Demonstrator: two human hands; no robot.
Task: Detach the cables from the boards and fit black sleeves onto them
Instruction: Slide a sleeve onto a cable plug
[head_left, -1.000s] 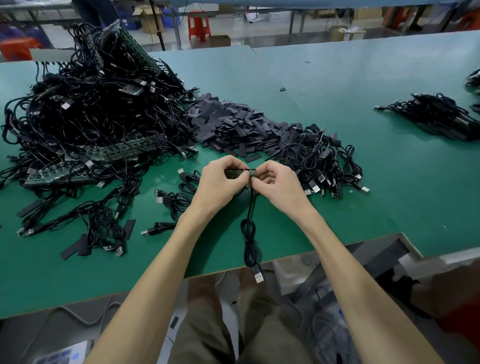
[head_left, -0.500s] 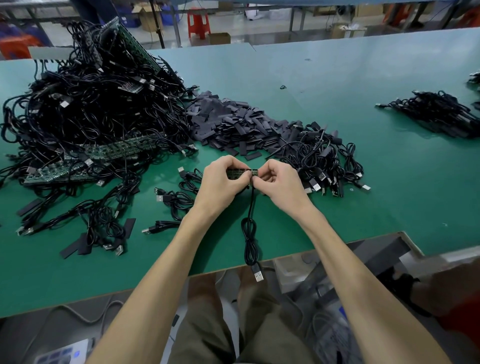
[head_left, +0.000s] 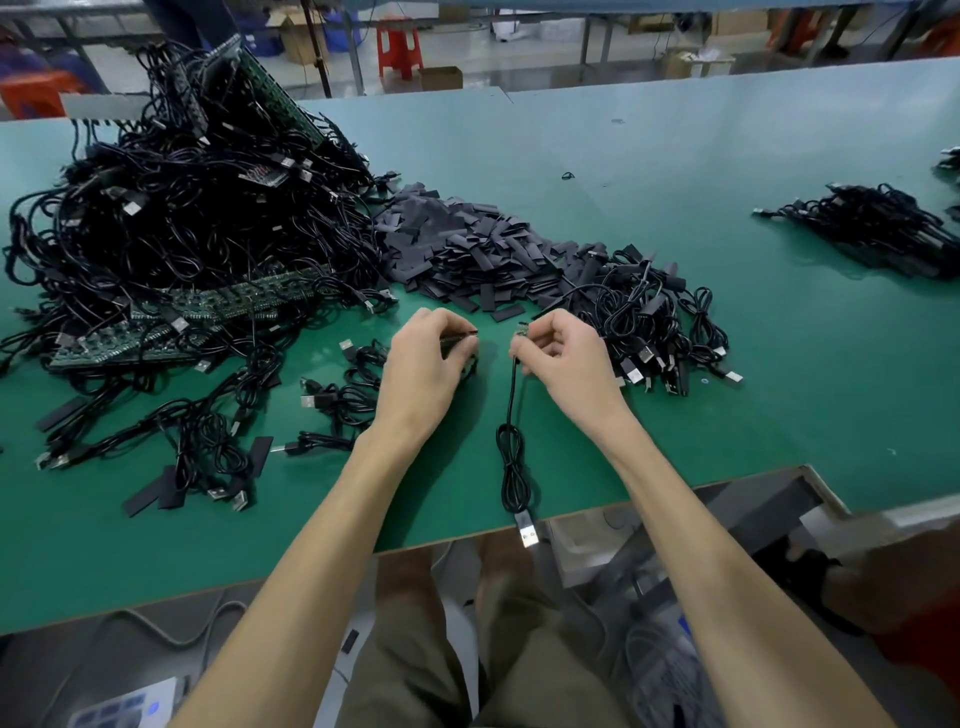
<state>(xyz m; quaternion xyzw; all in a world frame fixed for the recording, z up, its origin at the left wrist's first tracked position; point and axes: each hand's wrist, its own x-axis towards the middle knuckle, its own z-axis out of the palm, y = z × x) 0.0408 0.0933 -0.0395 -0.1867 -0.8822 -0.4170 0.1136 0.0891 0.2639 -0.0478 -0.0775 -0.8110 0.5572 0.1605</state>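
My left hand pinches a small dark green board piece at its fingertips. My right hand pinches the top end of a black USB cable, a short gap away from the board piece. The cable hangs down in a bundled coil, and its silver plug lies over the table's front edge. A heap of flat black sleeves lies just beyond both hands. A big tangle of cables on green boards fills the left.
The green table ends close to my body, with my knees below. Loose cables and a few sleeves lie at the front left. A cable pile sits right of my right hand, another at the far right.
My hands were pressed together around the board piece and cable end; now they have pulled apart, the cable end staying with the right hand and the board piece with the left.
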